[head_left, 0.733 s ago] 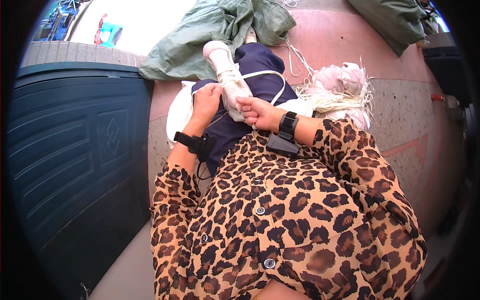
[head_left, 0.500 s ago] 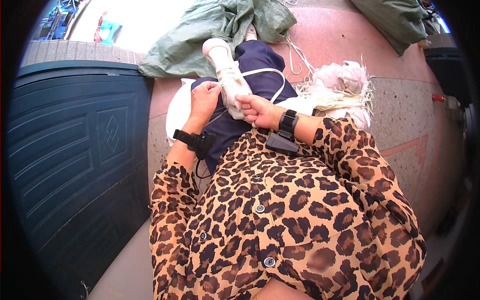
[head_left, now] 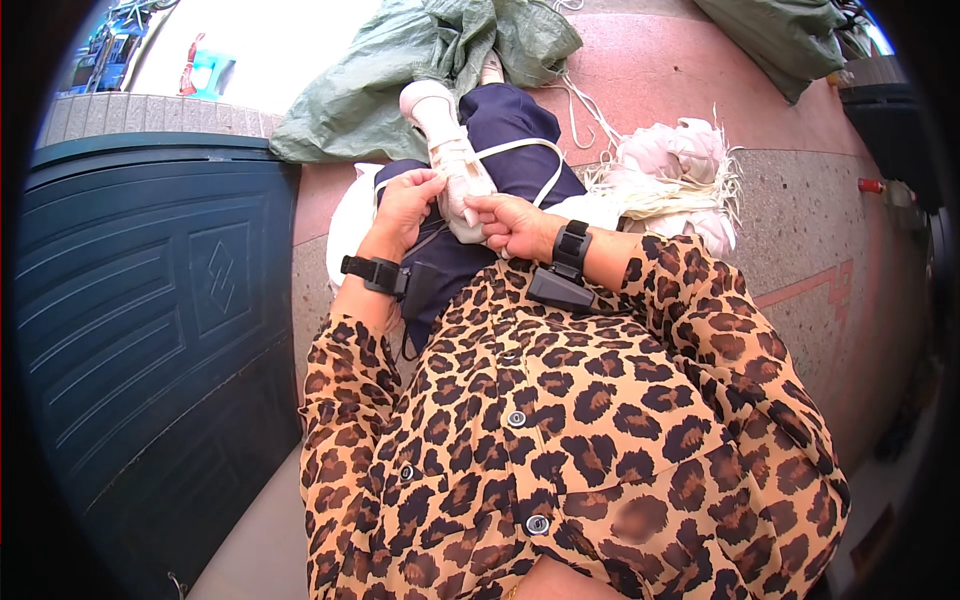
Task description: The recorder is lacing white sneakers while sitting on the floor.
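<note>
1. We look down at a pinkish-red paved floor (head_left: 690, 90) that fills the upper middle of the frame, with a speckled grey stone strip (head_left: 800, 230) running down its right side.
2. A dark blue-green panelled door (head_left: 150, 330) takes up the left of the frame, its straight edges bent by the lens.
3. A crumpled green tarpaulin (head_left: 400, 70) lies at the top centre, and a second green sheet (head_left: 790, 35) sits at the upper right.
4. A heap of off-white rags with frayed cords (head_left: 675, 170) rests on the floor to the right of centre.
5. Our leopard-print blouse (head_left: 560, 430) fills the lower middle, and dark navy trousers (head_left: 520, 165) cover the raised leg above it.
6. The cream-white sneaker (head_left: 450, 160) sits just above the centre of the frame, between the two hands.
7. Its long axis runs from upper left to lower right; the toe points to the upper left, toward the tarpaulin, and the heel end comes down toward us.
8. Our left hand (head_left: 405, 205) is curled, its fingertips pinching at the left side of the sneaker near the laces.
9. Our right hand (head_left: 510, 225) is half closed, thumb and fingers touching the sneaker at its lower end; we cannot tell whether it grips a lace.
10. Each wrist carries a black band with a small black box on it.
</note>
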{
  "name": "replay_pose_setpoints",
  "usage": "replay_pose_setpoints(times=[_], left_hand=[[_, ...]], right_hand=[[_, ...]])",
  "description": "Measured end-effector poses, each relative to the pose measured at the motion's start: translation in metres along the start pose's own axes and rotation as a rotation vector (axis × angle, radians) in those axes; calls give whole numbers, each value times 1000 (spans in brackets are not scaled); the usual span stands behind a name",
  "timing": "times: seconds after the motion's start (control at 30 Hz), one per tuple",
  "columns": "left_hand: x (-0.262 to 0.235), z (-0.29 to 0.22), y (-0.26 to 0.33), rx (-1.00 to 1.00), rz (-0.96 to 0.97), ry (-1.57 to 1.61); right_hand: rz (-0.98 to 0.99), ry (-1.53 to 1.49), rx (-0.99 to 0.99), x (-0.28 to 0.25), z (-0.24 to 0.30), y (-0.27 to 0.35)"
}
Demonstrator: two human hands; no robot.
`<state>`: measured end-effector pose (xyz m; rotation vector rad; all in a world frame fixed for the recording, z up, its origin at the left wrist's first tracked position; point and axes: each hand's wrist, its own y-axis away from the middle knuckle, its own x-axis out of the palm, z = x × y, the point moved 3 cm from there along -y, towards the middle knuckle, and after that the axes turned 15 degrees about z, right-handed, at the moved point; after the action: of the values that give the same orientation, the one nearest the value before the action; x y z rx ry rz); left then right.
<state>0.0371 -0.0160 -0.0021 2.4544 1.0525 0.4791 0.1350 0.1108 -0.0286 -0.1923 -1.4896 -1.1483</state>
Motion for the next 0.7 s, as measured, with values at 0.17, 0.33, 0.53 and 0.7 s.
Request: replay_pose_setpoints(times=[0.17, 0.33, 0.53, 0.7], left_hand=[[2, 6, -5, 28, 44, -43], [26, -28, 2, 222, -180, -1041], [31, -24, -3, 193, -336, -663], [18, -14, -10, 155, -292, -525]], right_hand=[[22, 39, 25, 0, 1, -1], [-81, 133, 17, -2, 6, -3], [-168, 178, -11, 6, 4, -4], [-166, 493, 144, 11, 11, 3]])
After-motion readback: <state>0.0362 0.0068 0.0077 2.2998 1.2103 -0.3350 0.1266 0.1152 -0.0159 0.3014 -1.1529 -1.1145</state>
